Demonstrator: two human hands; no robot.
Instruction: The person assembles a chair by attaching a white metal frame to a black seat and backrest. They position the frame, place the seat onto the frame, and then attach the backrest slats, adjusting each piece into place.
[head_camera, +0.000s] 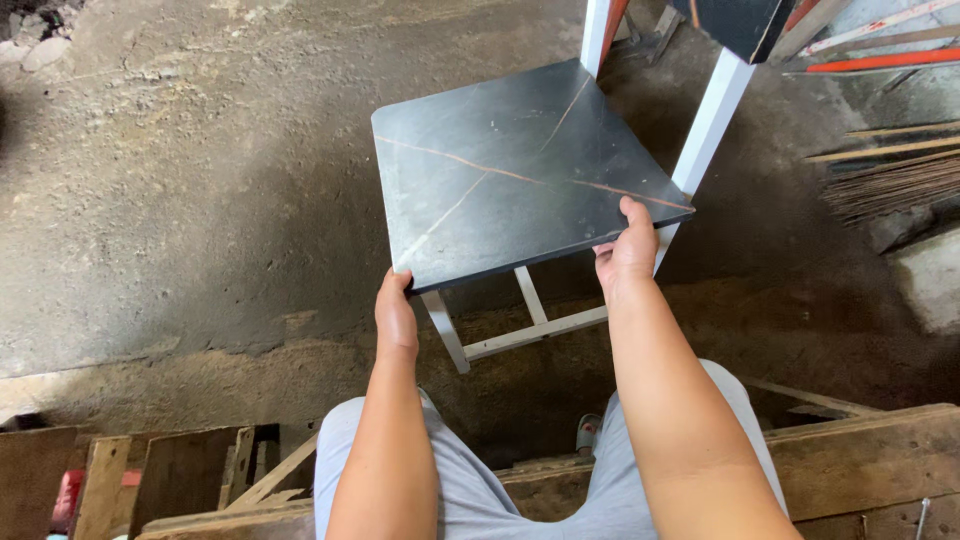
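A chair with a black marble-patterned square seat (510, 170) and white metal legs (705, 125) stands on the floor in front of me. My left hand (395, 315) grips the seat's near left corner, thumb on top. On the near right corner, my right hand (628, 250) holds the edge with its thumb lying over the seat. The chair's black backrest (740, 22) shows at the top right. My knees in grey shorts (470, 490) are at the bottom.
Rough concrete floor (180, 180) spreads to the left. Wooden pallets and planks (170, 475) lie at the bottom. Sticks, a broom-like bundle (890, 185) and red and white rods (880, 55) lie at the right.
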